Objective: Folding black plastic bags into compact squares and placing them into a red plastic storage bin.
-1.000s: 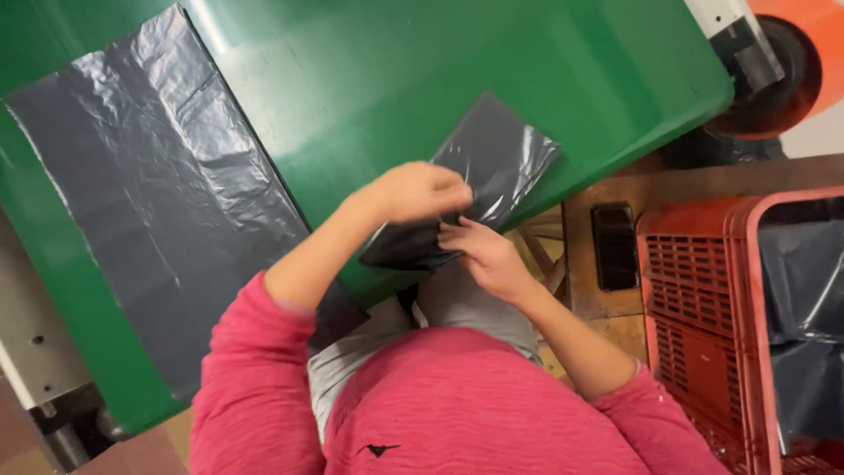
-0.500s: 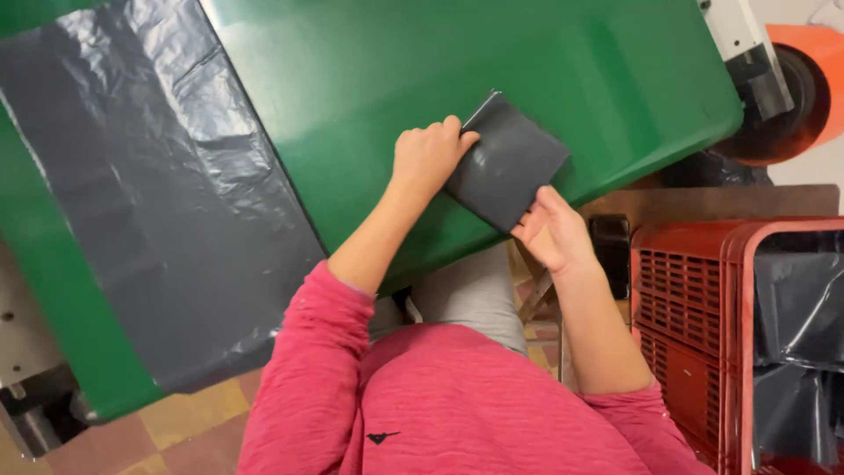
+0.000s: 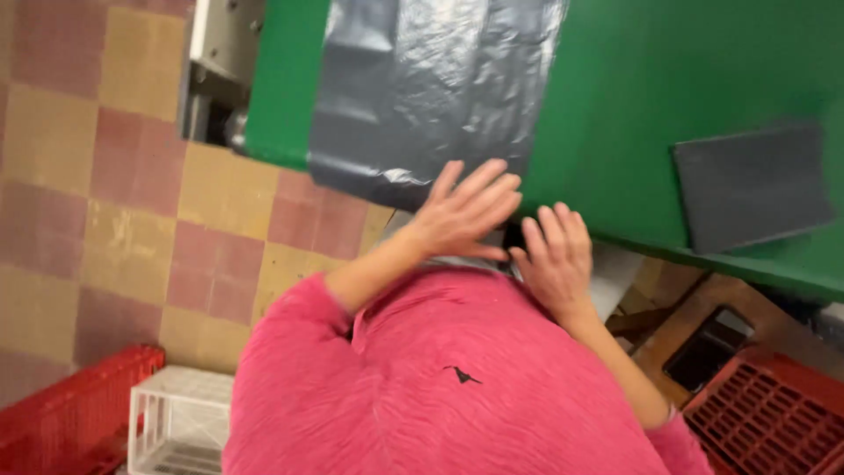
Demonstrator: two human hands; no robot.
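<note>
Two hands work at the near edge of a green table [image 3: 633,105]. Nearest the camera: a pink sleeve and torso, with a red crate [image 3: 70,413] and a white crate [image 3: 171,422] on the tiled floor at near left, and another red crate [image 3: 774,413] at near right. Left hand [image 3: 466,211]: open, fingers spread, flat against the near edge of a large grey plastic sheet [image 3: 431,88]; it grips nothing. Right hand [image 3: 554,255]: open, fingers extended, just beside the left hand at the table edge; empty. The sheet lies flat and overhangs the near edge. Farther right, well apart, lies a folded grey packet [image 3: 752,185]. Risk, as a judgement: the overhanging sheet could slide off under its own weight, since neither hand clamps it
</note>
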